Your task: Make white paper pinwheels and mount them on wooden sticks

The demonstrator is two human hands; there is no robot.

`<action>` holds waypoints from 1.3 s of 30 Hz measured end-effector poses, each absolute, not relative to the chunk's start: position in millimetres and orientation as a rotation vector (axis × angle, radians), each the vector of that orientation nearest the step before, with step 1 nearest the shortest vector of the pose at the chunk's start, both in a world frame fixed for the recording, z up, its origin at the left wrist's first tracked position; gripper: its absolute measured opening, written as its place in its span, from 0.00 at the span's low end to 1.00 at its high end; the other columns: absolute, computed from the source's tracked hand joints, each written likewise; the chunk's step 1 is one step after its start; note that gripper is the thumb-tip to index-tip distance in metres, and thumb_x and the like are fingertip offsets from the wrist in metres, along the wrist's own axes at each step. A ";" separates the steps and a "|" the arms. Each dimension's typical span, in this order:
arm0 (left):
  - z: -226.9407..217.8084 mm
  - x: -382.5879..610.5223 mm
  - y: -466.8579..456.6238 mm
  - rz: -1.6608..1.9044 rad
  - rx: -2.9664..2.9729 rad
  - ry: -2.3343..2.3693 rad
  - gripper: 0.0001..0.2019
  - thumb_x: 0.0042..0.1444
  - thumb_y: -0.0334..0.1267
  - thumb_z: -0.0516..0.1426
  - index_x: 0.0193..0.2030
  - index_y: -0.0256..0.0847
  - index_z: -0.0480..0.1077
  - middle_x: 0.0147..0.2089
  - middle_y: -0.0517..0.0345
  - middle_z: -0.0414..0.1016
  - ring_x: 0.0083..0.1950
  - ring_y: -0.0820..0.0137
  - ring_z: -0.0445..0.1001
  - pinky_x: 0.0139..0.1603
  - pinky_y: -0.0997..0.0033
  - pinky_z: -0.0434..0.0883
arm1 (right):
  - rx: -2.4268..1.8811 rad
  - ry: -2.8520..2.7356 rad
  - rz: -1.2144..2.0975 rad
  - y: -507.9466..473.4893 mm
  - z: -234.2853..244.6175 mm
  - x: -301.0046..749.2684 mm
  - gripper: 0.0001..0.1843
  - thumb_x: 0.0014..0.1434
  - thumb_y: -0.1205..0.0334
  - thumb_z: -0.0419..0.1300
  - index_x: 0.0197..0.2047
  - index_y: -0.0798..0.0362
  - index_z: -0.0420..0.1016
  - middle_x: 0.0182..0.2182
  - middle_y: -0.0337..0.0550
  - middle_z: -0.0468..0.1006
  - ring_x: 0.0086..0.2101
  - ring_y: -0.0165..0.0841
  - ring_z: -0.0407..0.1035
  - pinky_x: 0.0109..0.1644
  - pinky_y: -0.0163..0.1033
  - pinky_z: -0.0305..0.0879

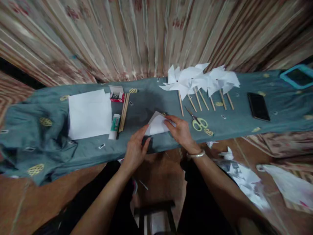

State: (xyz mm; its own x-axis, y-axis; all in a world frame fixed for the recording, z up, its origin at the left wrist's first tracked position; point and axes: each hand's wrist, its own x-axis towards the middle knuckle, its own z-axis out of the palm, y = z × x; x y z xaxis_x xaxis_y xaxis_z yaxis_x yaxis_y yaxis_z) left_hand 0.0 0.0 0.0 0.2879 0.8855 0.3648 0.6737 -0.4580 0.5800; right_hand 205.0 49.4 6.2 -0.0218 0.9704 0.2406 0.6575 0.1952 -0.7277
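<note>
A sheet of white paper (157, 125), folded over to a triangle-like shape, lies at the front of the cloth-covered table between my hands. My left hand (137, 145) has its fingers at the paper's left corner, thumb below it. On the paper's right side, my right hand (179, 130) pinches the edge with thumb and fingers; a bangle is on that wrist. Just right of this hand rest scissors (200, 124) with pale green handles. A glue stick (114, 126) and several thin wooden sticks (124, 112) lie to the left of my left hand.
White paper sheets (89, 114) are stacked at left, near a small red box (116, 94) of metal bits. Several paper pinwheels (193, 78) on sticks lie at the back right. A black phone (258, 106) and a blue-framed device (298, 76) are farther right. Paper scraps (244, 179) litter the floor.
</note>
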 end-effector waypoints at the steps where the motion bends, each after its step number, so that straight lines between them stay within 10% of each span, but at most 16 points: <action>1: -0.1 0.5 0.0 0.960 2.248 1.437 0.21 0.63 0.36 0.52 0.63 0.38 0.60 0.59 0.43 0.72 0.60 0.62 0.71 0.59 0.56 0.71 | -1.542 -1.757 0.549 50.8 6.5 204.2 0.13 0.60 0.60 0.58 0.46 0.53 0.79 0.43 0.46 0.83 0.43 0.41 0.77 0.50 0.45 0.71; 12: 2.9 28.3 -18.0 0.571 2.628 1.405 0.24 0.63 0.33 0.50 0.66 0.33 0.56 0.69 0.39 0.59 0.73 0.55 0.51 0.69 0.39 0.50 | -1.589 -1.812 0.437 61.1 -2.3 195.2 0.18 0.61 0.61 0.55 0.53 0.54 0.73 0.44 0.49 0.81 0.45 0.43 0.74 0.52 0.49 0.70; 39: 6.3 31.8 -13.7 0.302 2.592 1.466 0.28 0.63 0.43 0.52 0.67 0.33 0.57 0.71 0.44 0.56 0.73 0.53 0.50 0.70 0.38 0.50 | -1.624 -1.742 0.351 65.8 -10.8 187.6 0.17 0.60 0.66 0.53 0.52 0.55 0.72 0.41 0.49 0.81 0.43 0.43 0.73 0.50 0.49 0.69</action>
